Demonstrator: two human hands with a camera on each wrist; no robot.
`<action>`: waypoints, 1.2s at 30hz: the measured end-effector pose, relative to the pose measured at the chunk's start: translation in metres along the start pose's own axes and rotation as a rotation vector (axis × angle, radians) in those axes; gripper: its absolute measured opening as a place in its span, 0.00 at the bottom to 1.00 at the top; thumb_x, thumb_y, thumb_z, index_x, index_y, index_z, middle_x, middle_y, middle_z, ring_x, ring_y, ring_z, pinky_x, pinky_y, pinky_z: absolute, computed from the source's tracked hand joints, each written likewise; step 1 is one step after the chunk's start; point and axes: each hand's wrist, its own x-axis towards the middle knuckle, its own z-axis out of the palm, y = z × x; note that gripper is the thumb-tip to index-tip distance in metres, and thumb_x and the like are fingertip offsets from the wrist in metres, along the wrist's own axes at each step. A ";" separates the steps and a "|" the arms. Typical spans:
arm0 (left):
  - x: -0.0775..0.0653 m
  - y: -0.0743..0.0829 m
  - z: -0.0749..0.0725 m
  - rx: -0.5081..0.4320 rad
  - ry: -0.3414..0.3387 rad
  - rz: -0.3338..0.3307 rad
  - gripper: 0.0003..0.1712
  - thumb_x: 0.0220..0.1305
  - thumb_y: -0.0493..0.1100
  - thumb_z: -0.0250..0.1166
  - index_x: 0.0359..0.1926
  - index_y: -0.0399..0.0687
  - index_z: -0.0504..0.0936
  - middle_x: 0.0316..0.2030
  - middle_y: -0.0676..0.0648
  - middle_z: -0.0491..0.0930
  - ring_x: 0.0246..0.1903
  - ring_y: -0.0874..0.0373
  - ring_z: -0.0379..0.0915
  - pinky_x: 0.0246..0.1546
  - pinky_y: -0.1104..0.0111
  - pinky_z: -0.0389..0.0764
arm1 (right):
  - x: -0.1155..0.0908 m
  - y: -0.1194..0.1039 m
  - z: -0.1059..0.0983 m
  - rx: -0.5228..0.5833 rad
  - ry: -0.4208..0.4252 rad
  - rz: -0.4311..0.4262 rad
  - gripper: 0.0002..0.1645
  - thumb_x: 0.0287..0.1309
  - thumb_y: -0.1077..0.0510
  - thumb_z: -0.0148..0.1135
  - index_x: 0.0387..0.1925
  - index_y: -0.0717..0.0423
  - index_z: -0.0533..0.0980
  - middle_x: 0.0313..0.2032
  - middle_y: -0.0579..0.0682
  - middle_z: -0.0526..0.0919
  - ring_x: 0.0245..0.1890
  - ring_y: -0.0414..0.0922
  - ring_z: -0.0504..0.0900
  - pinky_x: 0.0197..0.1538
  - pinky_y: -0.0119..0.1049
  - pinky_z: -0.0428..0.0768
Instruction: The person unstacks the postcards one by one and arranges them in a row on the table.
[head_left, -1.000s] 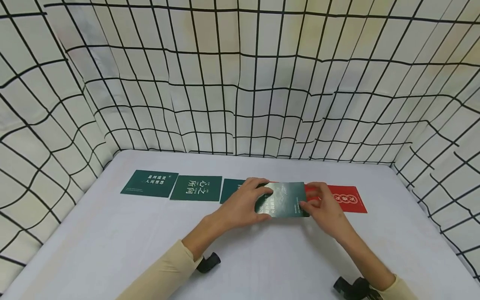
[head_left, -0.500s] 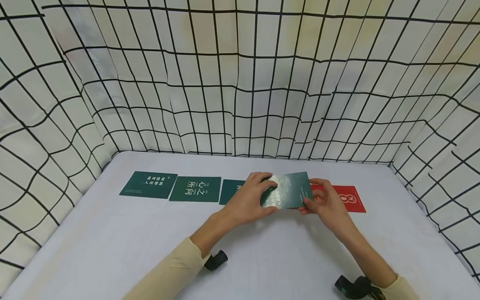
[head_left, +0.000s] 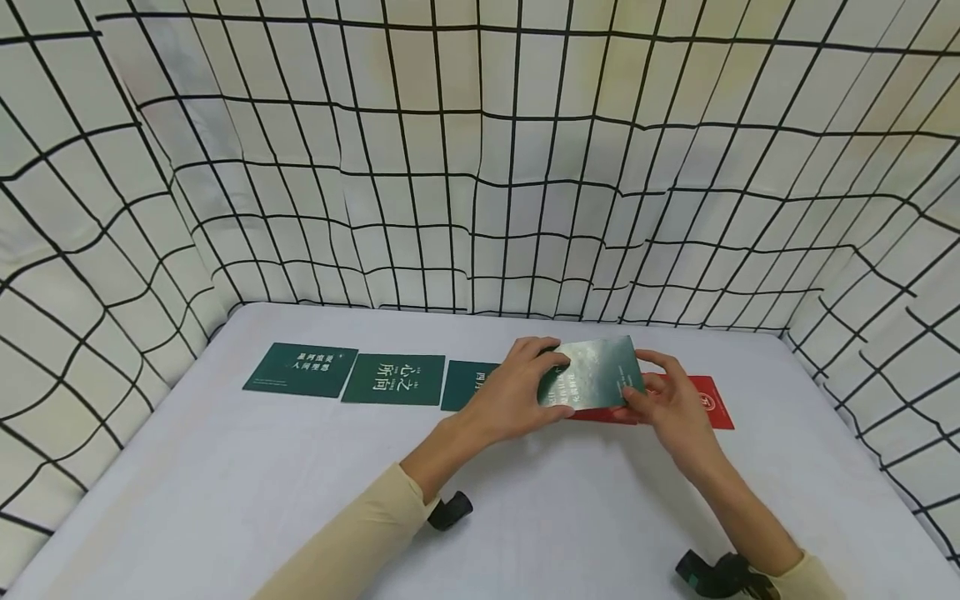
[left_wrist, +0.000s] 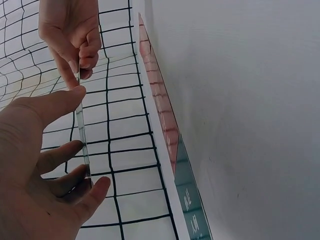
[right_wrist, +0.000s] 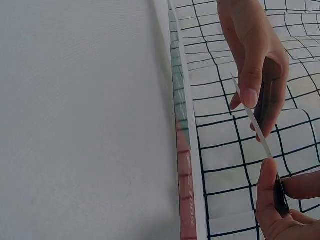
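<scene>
A teal-green card (head_left: pixel 588 377) with pale printed lettering is held up above the table between both hands. My left hand (head_left: pixel 513 392) grips its left end, thumb on the near edge and fingers over the far side. At the opposite end, my right hand (head_left: pixel 678 417) pinches the card's right edge between thumb and fingers. The left wrist view shows the card (left_wrist: pixel 82 130) edge-on as a thin strip. Behind and below it lies red card material (head_left: pixel 600 415), mostly covered by the held card and my hands.
Along the back of the white table (head_left: pixel 300 483) lie a dark green card (head_left: pixel 300 369), another green card (head_left: pixel 393 379), and a third green one (head_left: pixel 461 385) partly behind my left hand. A red card (head_left: pixel 717 407) lies right. Black-grid netting (head_left: pixel 480 208) surrounds the table.
Both hands have lifted the teal card a little and carried it to the right, with its right end tipped upward. More red shows under its near edge. The green cards have stayed put.
</scene>
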 end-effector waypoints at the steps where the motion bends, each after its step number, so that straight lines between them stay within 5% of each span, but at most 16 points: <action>1: 0.002 0.000 0.001 0.001 -0.003 -0.001 0.38 0.61 0.55 0.77 0.69 0.50 0.77 0.76 0.47 0.67 0.76 0.52 0.59 0.70 0.58 0.78 | 0.001 0.000 -0.002 -0.003 0.004 0.000 0.40 0.74 0.57 0.62 0.79 0.51 0.54 0.57 0.63 0.79 0.37 0.42 0.92 0.50 0.30 0.88; 9: 0.014 0.005 0.004 0.022 -0.020 -0.005 0.39 0.63 0.58 0.74 0.71 0.51 0.75 0.76 0.48 0.65 0.77 0.52 0.57 0.69 0.57 0.78 | 0.006 0.002 -0.013 0.019 0.043 0.000 0.39 0.74 0.61 0.60 0.79 0.54 0.55 0.42 0.42 0.83 0.35 0.42 0.91 0.49 0.27 0.87; 18: 0.029 0.010 0.009 0.065 -0.038 -0.033 0.41 0.63 0.61 0.73 0.73 0.55 0.74 0.76 0.49 0.64 0.76 0.53 0.57 0.69 0.60 0.79 | 0.010 0.003 -0.034 -0.008 0.068 -0.005 0.40 0.76 0.60 0.56 0.80 0.58 0.51 0.42 0.40 0.82 0.37 0.39 0.91 0.49 0.25 0.87; 36: 0.036 0.004 0.024 -0.018 -0.045 -0.076 0.41 0.63 0.61 0.73 0.73 0.55 0.73 0.77 0.50 0.64 0.77 0.53 0.57 0.68 0.57 0.79 | 0.016 0.011 -0.052 -0.034 0.099 0.064 0.41 0.78 0.56 0.55 0.82 0.57 0.49 0.45 0.39 0.80 0.40 0.33 0.87 0.49 0.26 0.87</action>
